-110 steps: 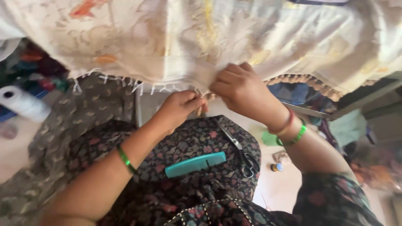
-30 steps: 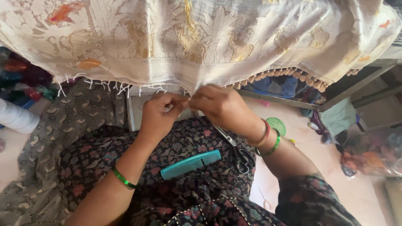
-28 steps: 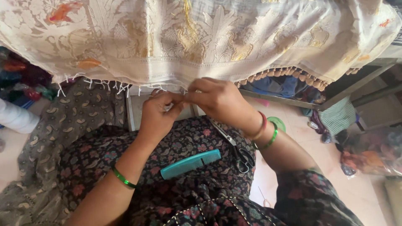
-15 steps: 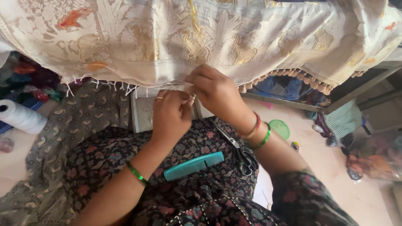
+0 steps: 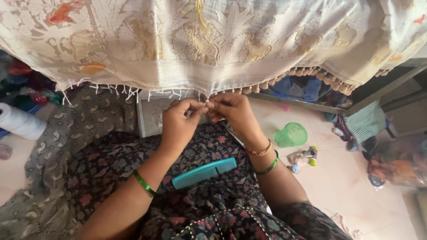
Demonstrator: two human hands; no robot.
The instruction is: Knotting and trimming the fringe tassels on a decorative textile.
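— Where's the fringe (image 5: 178,94) of the cream embroidered cloth (image 5: 213,44)?
— Directly above both hands. The left hand (image 5: 180,122) and right hand (image 5: 231,111) each pinch its threads, fingertips nearly touching.
— And the teal comb (image 5: 203,172)?
— Below the hands, on the lap.

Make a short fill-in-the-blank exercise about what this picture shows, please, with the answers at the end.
1. Both hands, the left hand and the right hand, pinch threads at the fringed edge of the ______ cloth.
2. On the lap lies a teal ______.
3. On the floor to the person's right stands a green ______.
4. Each wrist wears a ______ bangle.

Answers: cream; comb; cup; green
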